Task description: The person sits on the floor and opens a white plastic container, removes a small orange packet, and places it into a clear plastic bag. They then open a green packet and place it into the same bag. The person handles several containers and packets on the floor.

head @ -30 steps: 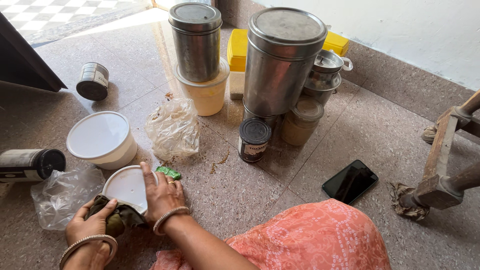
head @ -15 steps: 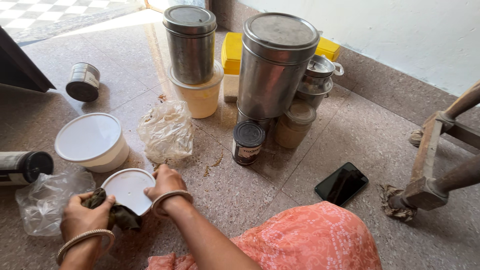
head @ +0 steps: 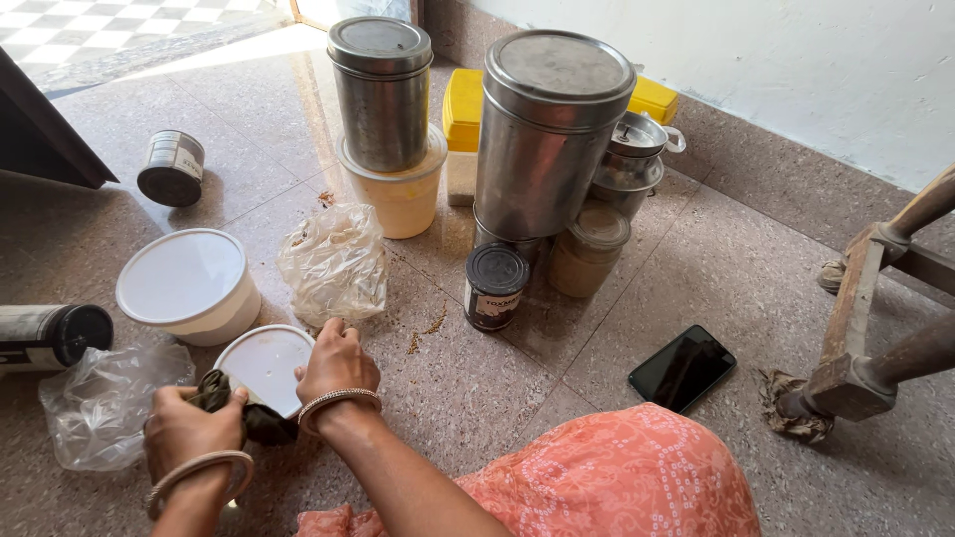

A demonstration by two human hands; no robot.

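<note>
Head view: right hand (head: 336, 363) grips the white tub's (head: 261, 360) right rim, fingers curled. Left hand (head: 189, 428), just left, clenches a dark cloth (head: 244, 416) against its near edge.

We cannot see most of the dark cloth (head: 239, 413), because our left hand (head: 194, 430) is bunched over it, and the near side of the small white tub (head: 264, 363) is hidden behind that cloth and our right hand (head: 336, 366), whose fingers curl out of sight on its far side. The black-capped bottle (head: 50, 336) is cut off by the left edge and the wooden frame (head: 875, 308) by the right. Behind the tall steel canister (head: 549, 134), the yellow box (head: 466, 104) shows only in parts.
</note>
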